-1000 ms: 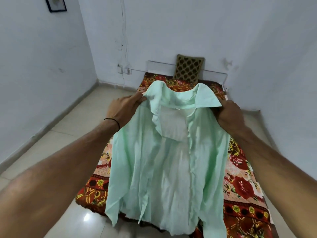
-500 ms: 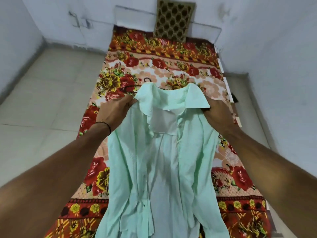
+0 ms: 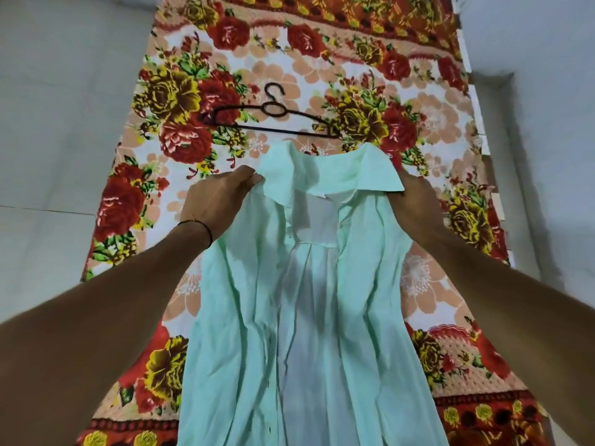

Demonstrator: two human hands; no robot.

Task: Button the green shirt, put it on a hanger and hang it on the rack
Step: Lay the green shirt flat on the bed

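dangling shirt (image 3: 309, 317) below both grips (image 3: 219, 201) (image 3: 415, 204)

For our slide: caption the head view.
Left hand and right hand hold the open green shirt; black hanger lies beyond.

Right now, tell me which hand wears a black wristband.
The left hand, which grips the green shirt, has a thin black band round its wrist. The right hand, holding the shirt's other side, has a bare wrist.
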